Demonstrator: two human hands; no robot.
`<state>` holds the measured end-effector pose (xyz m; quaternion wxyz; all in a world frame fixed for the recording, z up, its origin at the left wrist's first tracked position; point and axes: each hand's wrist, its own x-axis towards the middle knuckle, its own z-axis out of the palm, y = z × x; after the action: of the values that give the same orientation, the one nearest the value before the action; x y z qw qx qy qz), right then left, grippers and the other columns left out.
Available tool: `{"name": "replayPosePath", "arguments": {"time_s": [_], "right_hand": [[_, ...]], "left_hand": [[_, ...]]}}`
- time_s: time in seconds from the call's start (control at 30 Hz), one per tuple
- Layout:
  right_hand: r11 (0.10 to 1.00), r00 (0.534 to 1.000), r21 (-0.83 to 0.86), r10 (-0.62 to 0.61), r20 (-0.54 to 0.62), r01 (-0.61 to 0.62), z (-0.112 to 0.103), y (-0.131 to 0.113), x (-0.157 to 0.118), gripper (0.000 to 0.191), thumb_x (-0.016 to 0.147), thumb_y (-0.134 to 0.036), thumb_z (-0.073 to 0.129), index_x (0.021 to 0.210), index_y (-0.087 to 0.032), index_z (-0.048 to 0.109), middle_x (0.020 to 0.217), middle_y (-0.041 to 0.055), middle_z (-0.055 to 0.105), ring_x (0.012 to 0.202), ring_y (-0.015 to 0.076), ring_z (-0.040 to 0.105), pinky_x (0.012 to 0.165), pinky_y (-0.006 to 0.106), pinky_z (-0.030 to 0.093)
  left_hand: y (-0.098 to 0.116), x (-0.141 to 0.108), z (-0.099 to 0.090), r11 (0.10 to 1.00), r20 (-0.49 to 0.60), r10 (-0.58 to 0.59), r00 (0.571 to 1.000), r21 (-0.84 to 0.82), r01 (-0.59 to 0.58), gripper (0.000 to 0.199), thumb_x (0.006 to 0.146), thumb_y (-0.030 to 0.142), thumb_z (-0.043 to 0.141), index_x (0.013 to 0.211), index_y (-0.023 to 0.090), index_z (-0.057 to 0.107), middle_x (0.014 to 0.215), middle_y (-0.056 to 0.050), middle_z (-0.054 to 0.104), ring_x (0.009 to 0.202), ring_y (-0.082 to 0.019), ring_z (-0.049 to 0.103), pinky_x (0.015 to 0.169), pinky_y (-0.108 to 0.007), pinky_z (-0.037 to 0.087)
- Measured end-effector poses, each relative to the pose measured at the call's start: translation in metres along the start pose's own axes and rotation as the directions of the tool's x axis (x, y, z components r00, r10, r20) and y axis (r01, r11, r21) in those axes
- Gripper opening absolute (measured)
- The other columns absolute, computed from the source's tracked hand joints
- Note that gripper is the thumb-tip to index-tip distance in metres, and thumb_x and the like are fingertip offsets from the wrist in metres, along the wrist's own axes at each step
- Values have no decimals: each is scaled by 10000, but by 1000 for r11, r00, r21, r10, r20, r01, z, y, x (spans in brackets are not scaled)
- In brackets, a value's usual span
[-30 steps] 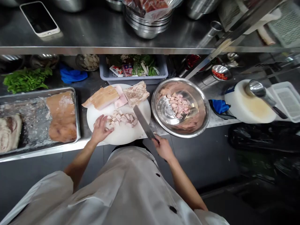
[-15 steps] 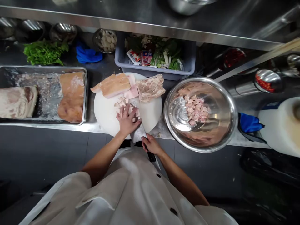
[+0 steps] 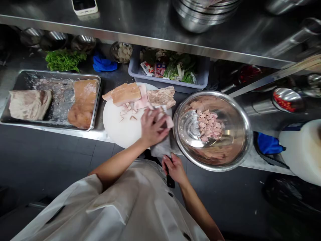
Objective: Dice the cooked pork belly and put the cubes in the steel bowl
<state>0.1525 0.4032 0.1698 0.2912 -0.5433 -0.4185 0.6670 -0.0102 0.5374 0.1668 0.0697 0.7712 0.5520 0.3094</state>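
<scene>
Diced meat point(image 3: 170, 122), probably light, soft and slippery and best held under a cupped palm, lies on the cleaver point(image 3: 160, 150) just left of the steel bowl point(image 3: 234, 132), where the left hand's point(image 3: 152, 127) fingers clasp it and the right hand point(image 3: 175, 167) grips the handle point(image 3: 171, 182).

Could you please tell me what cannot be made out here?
Head view:
Amount of pale diced meat by the broad steel cleaver: partly hidden by the left hand's grip.
Part of the cleaver's black handle: covered by the right hand's grip.
Top of the white rectangular phone: cut off by upper edge.
Right side of the rounded white container: cut off by picture edge.
</scene>
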Motion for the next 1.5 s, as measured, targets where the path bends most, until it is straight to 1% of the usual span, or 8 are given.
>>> {"name": "replayPosePath", "arguments": {"time_s": [0.17,0.3,0.5,0.77,1.0,1.2,1.37,1.5], "right_hand": [[968,909,247,147,-391,-51,-35,17,-82,489,873,-642,658,688,-213,516,532,-57,508,358,77,440,363,206,336],[915,831,400,260,-491,-50,-37,49,-126,510,823,-658,709,665,-208,528,529,-55,494,336,71,422,342,206,326],[949,886,280,249,-392,-144,-35,72,-125,536,822,-696,679,665,-208,522,510,-57,506,337,72,427,358,204,324],[976,985,142,171,-33,-164,0,68,-7,485,827,-677,602,695,-231,468,482,-92,498,315,71,396,331,201,265],[977,990,158,141,8,-141,83,47,69,341,851,-560,549,768,-255,422,474,-114,493,301,82,397,328,211,275],[981,989,135,133,72,-141,142,30,105,287,856,-515,535,788,-263,417,485,-120,490,308,91,417,343,218,299],[983,987,125,123,98,-135,148,22,101,293,867,-493,551,748,-257,425,486,-107,505,321,86,421,361,216,295],[999,999,40,22,-28,-21,124,9,50,347,926,-497,530,703,-239,466,467,-86,499,363,83,433,423,216,337]], "left_hand": [[92,73,78,983,75,139,987,-127,-129,453,916,577,572,1315,373,634,1484,-31,519,1440,-333,358,1126,-514,341],[99,102,115,985,241,149,959,-124,-122,405,973,499,511,1300,296,638,1435,-62,567,1328,-288,477,1034,-458,406],[-29,54,39,969,378,-21,925,237,-75,363,973,343,432,1151,137,672,1209,-181,651,1187,-350,523,1001,-527,370],[-155,13,-48,918,509,-108,854,381,-111,500,960,484,416,1296,160,595,1318,-203,571,1295,-389,436,1085,-588,278],[-179,-56,-63,950,282,-270,921,231,207,669,898,542,536,1449,169,468,1506,-191,441,1391,-343,389,1102,-503,337],[-185,-32,-39,939,236,-341,910,134,317,611,850,479,605,1416,260,541,1591,-114,397,1443,-360,364,1127,-550,322],[-182,-21,-26,924,58,-365,929,-97,369,425,859,304,525,1241,166,648,1343,-141,618,1272,-271,550,1117,-450,412],[-125,-10,-20,942,-36,-235,971,-253,218,369,881,267,501,1211,175,639,1258,-117,633,1237,-234,553,1111,-407,429]]}}
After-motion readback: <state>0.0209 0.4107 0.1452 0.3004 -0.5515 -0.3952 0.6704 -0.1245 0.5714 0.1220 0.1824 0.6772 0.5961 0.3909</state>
